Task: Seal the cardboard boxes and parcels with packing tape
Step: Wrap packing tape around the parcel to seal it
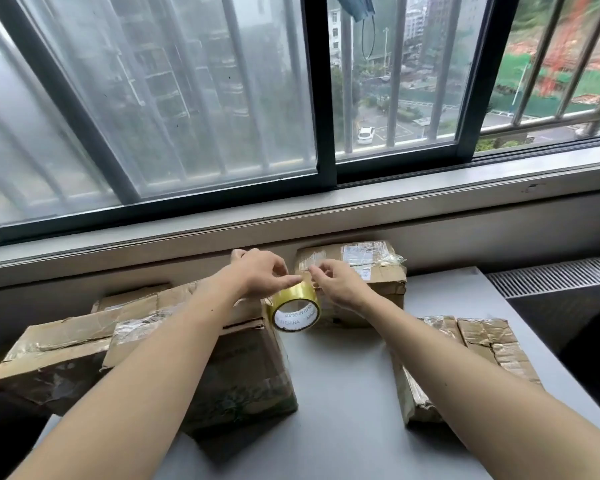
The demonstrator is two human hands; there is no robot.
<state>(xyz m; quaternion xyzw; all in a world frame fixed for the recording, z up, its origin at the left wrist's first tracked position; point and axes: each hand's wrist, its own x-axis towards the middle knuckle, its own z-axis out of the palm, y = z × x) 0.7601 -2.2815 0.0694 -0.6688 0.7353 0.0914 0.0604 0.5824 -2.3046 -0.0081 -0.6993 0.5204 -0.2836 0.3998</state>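
Observation:
A yellowish roll of packing tape (pixel 296 308) hangs above the grey table (pixel 343 393), between both hands. My left hand (pixel 262 273) grips the roll's top from the left. My right hand (pixel 336 280) pinches at the tape's outer surface on the right, fingertips curled at the roll's edge. Behind the hands stands a worn cardboard box (pixel 371 271) with old clear tape on its top. A taller box (pixel 243 372) sits under my left forearm, and a flat parcel (pixel 485 344) lies under my right forearm.
More battered boxes (pixel 56 355) are stacked at the table's left. A window sill (pixel 326 209) and barred window run across the back. A radiator grille (pixel 551 275) sits to the right of the table.

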